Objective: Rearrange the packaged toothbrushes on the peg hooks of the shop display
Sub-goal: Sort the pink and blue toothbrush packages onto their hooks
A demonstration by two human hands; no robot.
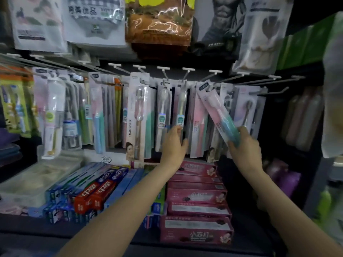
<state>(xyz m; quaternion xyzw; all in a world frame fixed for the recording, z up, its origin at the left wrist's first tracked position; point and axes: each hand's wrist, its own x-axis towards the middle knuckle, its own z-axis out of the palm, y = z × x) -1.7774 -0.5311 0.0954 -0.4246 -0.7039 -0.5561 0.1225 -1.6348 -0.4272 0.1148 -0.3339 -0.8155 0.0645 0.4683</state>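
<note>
Pinching the bottom end of a pink-and-teal toothbrush pack (pixel 218 115), the fingers of the right hand (pixel 245 145) curl round it; the pack leans up and left, its top near the peg hooks (pixel 187 71), though whether it hangs on one is unclear. Fingers of the left hand (pixel 173 143) curl against the lower edge of a hanging white toothbrush pack (pixel 181 115), just left of the tilted one. Pink toothpaste boxes (pixel 196 197) lie on the shelf nearer the viewer. Held only by its end, the tilted pack could swing, miss its hook, or knock neighbouring packs off theirs.
</note>
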